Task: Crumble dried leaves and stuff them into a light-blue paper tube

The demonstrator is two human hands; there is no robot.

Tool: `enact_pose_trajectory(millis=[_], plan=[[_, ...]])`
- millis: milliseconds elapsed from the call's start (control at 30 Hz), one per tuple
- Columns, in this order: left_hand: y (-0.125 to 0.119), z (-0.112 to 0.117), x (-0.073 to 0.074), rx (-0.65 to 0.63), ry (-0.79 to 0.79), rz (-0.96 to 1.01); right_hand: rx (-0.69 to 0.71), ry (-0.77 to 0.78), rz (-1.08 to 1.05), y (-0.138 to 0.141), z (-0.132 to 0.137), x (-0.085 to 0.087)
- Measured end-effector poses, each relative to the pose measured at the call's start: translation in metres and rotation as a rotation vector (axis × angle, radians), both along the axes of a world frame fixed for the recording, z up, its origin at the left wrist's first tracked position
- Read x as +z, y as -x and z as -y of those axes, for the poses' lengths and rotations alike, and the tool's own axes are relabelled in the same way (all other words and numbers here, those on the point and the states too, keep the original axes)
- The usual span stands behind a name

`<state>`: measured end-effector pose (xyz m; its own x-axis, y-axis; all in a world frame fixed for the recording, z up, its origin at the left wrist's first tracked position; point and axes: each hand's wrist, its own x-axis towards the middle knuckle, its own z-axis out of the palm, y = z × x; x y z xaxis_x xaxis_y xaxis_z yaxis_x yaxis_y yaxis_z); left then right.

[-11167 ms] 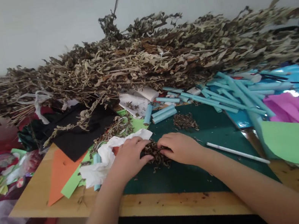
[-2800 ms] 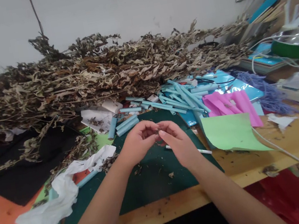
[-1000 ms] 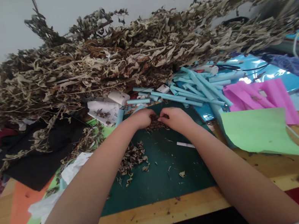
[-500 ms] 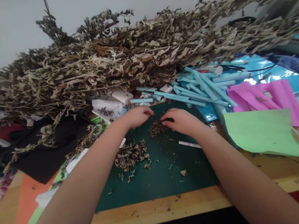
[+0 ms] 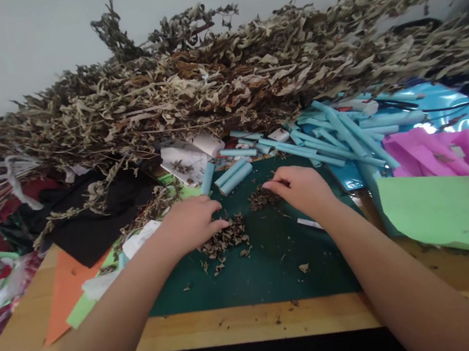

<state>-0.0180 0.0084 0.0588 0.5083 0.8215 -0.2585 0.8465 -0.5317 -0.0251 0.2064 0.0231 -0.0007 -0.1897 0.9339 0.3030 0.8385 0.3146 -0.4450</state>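
Leaf crumbs (image 5: 231, 237) under loose left hand (image 5: 191, 222), right hand (image 5: 302, 187); bare mat (image 5: 253, 281) toward table edge (image 5: 251, 324).

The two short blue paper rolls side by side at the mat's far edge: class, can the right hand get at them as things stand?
Probably yes. The right hand lies close beside the rolls, with only bare green mat between them, and nothing covers them.

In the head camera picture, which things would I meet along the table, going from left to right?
From the left: orange paper sheet → left hand → larger heap of crumbled dry leaves → smaller heap of crumbled dry leaves → right hand → light green paper sheet.
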Motion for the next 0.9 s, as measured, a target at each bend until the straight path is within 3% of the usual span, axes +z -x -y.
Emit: enact_pose_trajectory(millis=[100, 233, 433, 567, 667, 800, 900], plan=[[-0.008, -0.007, -0.016, 0.034, 0.031, -0.127, 0.104, -0.055, 0.059, 0.009, 0.007, 0.001], [-0.009, -0.01, -0.017, 0.016, 0.051, -0.097, 0.239, -0.076, 0.091, 0.021, 0.014, -0.004], [0.011, 0.006, -0.005, 0.048, 0.022, 0.15, 0.347, -0.057, 0.053, 0.032, 0.021, -0.005], [0.03, 0.017, 0.0, 0.206, 0.067, 0.357, 0.346, -0.017, 0.026, 0.033, 0.022, -0.004], [0.037, 0.028, -0.001, 0.374, 0.07, 0.462, 0.369, 0.029, 0.021, 0.034, 0.023, -0.004], [0.035, 0.05, -0.007, 0.405, 0.016, 0.609, 0.394, 0.091, 0.049, 0.038, 0.024, -0.005], [0.034, 0.068, -0.013, 0.514, 0.112, 0.868, 0.385, 0.155, 0.128, 0.041, 0.026, -0.005]])
